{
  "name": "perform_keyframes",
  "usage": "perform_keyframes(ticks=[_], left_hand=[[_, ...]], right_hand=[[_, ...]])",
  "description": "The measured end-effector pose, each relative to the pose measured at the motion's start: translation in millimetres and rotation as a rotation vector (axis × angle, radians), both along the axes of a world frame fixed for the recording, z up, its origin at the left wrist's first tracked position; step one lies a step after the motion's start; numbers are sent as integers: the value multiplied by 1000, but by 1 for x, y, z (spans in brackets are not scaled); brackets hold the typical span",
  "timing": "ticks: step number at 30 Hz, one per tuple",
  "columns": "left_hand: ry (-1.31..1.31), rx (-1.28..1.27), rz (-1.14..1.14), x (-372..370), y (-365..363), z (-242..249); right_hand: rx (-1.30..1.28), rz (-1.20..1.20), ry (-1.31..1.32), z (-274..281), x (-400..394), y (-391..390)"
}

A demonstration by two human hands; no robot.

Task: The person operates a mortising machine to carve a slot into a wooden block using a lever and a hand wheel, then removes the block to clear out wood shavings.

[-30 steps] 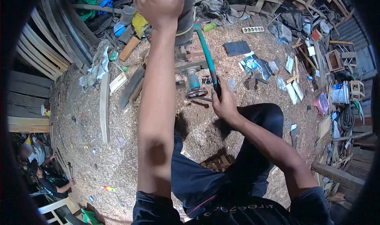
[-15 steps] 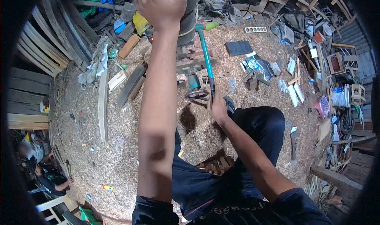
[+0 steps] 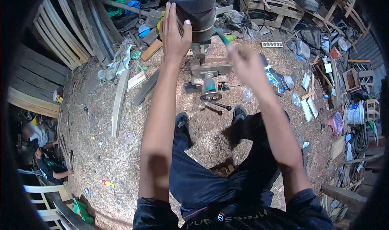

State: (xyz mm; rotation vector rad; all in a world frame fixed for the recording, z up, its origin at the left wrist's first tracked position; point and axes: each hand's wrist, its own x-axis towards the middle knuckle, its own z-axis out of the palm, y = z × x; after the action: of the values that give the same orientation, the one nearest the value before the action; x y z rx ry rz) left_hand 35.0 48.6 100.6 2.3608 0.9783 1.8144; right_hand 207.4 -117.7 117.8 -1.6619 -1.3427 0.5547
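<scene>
Dark motor housing (image 3: 194,11) up at top centre, standing upright on a grubby machine base (image 3: 208,68), well above the sawdust floor (image 3: 101,149). Left hand (image 3: 175,33) flat against the housing's left flank, fingers spread and pressing, thumb up on the front, not wrapped right round. Right hand (image 3: 245,62) blurred, just right of the housing, closed round the lower end of a teal lever (image 3: 222,36) that slants up to the motor; grip looks shut, though the blur hides the fingers.

Below the base, a teal spindle block (image 3: 209,84) and a small dark handwheel (image 3: 211,96), with a black-tipped rod (image 3: 219,105) lying on the sawdust just beside it. Two dark shoes (image 3: 239,114) planted either side, close under the wheel, dark trousers running down to the bottom edge.

Out left, a long pale plank (image 3: 118,102) flat on the floor, a darker board (image 3: 146,86) angled beside it, crumpled rag (image 3: 117,64) near their top ends. Curved slats (image 3: 60,33) stacked against the far left wall. Right side crowded: white strip with holes (image 3: 272,44), scattered paper and plastic (image 3: 279,80), a pink basket (image 3: 336,122), small wooden frames (image 3: 351,78). Far left edge, other people sitting low by a pale chair (image 3: 40,191), well apart from the machine.
</scene>
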Motion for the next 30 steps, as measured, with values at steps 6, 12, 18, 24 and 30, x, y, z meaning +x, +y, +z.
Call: perform_keyframes(ticks=[6, 12, 18, 24, 30], left_hand=[[-88, 107, 39, 12, 14, 51], [-220, 93, 28, 30, 44, 84], [-304, 35, -7, 33, 59, 86], [-341, -66, -64, 32, 59, 82], [-305, -67, -107, 28, 64, 84]], right_hand=[[589, -1, 79, 101, 23, 116], [1035, -309, -346, 78, 42, 222], [411, -174, -591, 71, 50, 222], [-6, -29, -649, 52, 89, 277], [-163, -8, -858, 52, 119, 303]])
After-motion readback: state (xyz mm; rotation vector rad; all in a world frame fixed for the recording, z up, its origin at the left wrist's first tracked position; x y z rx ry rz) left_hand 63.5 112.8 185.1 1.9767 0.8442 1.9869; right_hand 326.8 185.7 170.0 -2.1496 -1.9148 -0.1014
